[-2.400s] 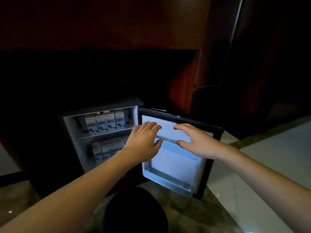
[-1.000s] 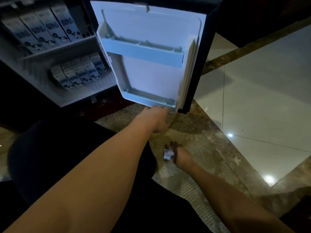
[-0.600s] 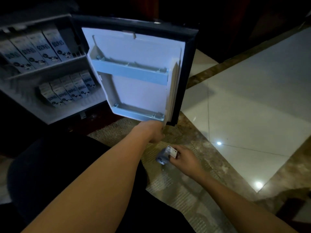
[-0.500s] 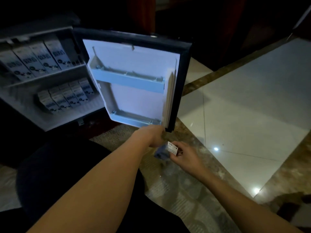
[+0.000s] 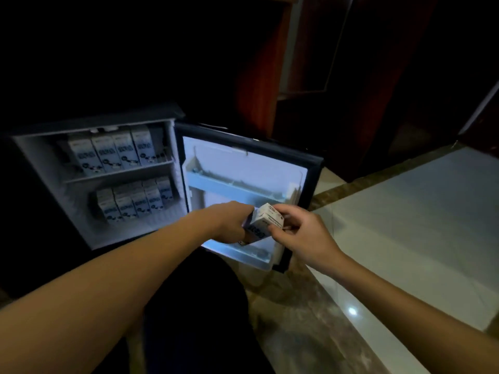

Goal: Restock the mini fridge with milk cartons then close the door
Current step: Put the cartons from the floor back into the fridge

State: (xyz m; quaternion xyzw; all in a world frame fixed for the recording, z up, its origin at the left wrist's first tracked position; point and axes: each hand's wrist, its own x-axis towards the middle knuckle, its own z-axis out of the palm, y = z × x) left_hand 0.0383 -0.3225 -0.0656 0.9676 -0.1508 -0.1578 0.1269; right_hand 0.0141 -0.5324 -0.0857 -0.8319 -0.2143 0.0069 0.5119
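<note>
White milk carton (image 5: 263, 222) is gripped between both hands, left hand (image 5: 229, 222) and right hand (image 5: 299, 230) fingers curled on it, right in front of the open fridge door (image 5: 243, 171); behind, mini fridge (image 5: 48, 168) shelves packed with cartons (image 5: 110, 152).

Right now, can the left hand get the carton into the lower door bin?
Probably yes. The left hand and right hand hold the milk carton just above the lower door bin; the door is open and nothing visible blocks it.
</note>
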